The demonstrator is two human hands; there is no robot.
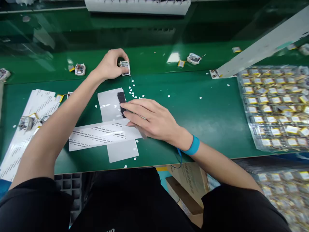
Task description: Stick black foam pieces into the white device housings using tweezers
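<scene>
Head view: across the green counter [217,129], apparently in a two-handed step of steadying one part while working at another. Off to the right, a clear tray [253,132] full of yellow-edged battery cells [252,100]; below the counter, a cardboard box [193,177] with printed characters too blurred to read. At the left, label sheets [14,158]; nearer the middle, a printed label strip [96,137] lying across a pale backing sheet [123,151], with repeated rows of lettering too small to make out for certain. Left hand [112,66] closed, pinching an open white device housing [123,63] beyond the backing sheet. Right hand [154,119] with fingers loosely stretched over the black toothed strip [122,96] on that sheet; cannot tell if pinching anything. Next move, by judgement: calling for fine fingertip control at the strip and a steady housing. Scattered about, white droplet-shaped bits [169,96]; no brand safely legible.
</scene>
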